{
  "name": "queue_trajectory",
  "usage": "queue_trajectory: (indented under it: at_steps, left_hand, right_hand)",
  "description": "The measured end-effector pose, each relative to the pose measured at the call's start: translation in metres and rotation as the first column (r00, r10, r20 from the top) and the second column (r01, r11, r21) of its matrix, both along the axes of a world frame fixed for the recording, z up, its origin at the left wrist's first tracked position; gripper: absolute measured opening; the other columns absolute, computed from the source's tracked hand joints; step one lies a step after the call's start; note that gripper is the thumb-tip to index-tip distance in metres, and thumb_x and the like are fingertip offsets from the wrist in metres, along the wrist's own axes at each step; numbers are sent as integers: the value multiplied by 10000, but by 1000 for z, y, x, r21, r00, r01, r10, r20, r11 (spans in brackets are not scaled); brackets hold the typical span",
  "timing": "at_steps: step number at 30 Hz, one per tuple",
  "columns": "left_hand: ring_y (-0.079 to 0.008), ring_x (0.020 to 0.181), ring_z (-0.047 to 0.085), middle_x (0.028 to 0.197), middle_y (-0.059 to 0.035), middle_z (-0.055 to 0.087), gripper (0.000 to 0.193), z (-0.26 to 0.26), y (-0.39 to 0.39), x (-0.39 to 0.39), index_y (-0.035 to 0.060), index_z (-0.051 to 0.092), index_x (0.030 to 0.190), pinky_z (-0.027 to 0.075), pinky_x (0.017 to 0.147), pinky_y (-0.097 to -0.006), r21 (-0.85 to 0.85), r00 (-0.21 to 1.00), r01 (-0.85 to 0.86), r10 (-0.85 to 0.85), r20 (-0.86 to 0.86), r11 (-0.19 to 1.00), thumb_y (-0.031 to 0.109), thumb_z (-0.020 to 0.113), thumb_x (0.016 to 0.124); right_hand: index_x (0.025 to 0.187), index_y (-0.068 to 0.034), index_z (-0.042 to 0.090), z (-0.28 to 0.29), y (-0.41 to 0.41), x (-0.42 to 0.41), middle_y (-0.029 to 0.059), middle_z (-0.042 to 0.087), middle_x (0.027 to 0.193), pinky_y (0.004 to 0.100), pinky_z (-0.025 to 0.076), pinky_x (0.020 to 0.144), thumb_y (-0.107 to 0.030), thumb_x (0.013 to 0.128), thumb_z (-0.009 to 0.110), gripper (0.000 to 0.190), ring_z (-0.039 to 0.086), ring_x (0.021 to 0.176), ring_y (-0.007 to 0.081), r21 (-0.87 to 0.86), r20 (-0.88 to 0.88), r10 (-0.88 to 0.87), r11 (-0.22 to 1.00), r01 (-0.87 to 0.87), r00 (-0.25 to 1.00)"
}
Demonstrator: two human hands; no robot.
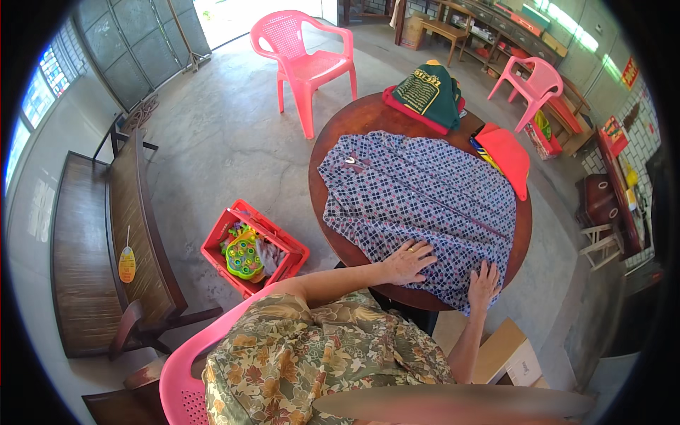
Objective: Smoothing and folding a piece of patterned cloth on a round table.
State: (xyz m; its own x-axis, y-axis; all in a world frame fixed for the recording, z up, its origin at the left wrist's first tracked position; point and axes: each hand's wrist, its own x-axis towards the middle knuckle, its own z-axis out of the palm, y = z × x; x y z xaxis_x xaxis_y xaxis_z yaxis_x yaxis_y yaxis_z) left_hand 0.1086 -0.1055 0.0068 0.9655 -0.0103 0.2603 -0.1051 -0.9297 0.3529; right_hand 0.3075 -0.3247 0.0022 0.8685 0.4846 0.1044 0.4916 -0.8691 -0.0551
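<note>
A blue-and-white patterned garment [419,196] is spread across the round wooden table [332,135]. Its collar, with a small white piece in it, points to the left, and a dark line runs lengthwise down its middle. My left hand [409,263] rests palm down on the near part of the cloth, a ring on one finger. Farther right, my right hand [484,284] presses on the garment close to the table's near edge, its fingers spread. Neither hand grips anything.
Folded clothes, a green-topped stack [430,93] and a red piece [504,154], lie at the table's far side. A red plastic crate [289,241] of toys stands on the floor to the left. Pink chairs [313,64], a wooden bench [135,212] and a cardboard box [502,348] surround the table.
</note>
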Motion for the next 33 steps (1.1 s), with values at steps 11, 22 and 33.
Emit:
queue_trajectory:
  at_steps: [11,22,33]
  left_hand:
    - [-346,1372,387,1439,-153,432,614,-8,13,59,81,419,1431,283,1134,-546,27,987,-151,149,65,988,327,638,913]
    - [-335,1374,356,1412,-138,442,553,8,150,-30,176,481,1388,264,1123,-550,214,924,-375,383,3,902,398,617,900]
    - [-339,1415,333,1464,-163,428,560,10,214,-52,153,481,1409,251,1145,-579,244,750,-623,656,-83,743,316,650,900]
  right_hand:
    - [1415,-130,507,-4,87,-34,100,431,1492,599,273,1081,-300,901,601,549,377,1404,308,126,59,558,818,-561,828]
    - [1508,-272,423,-16,-36,65,20,310,1620,655,207,1132,-398,1019,432,505,267,1486,314,31,9,68,997,-68,998]
    - [1504,-265,427,-16,-38,66,29,326,1607,659,223,1119,-417,1013,458,515,278,1475,337,22,4,62,998,-62,998]
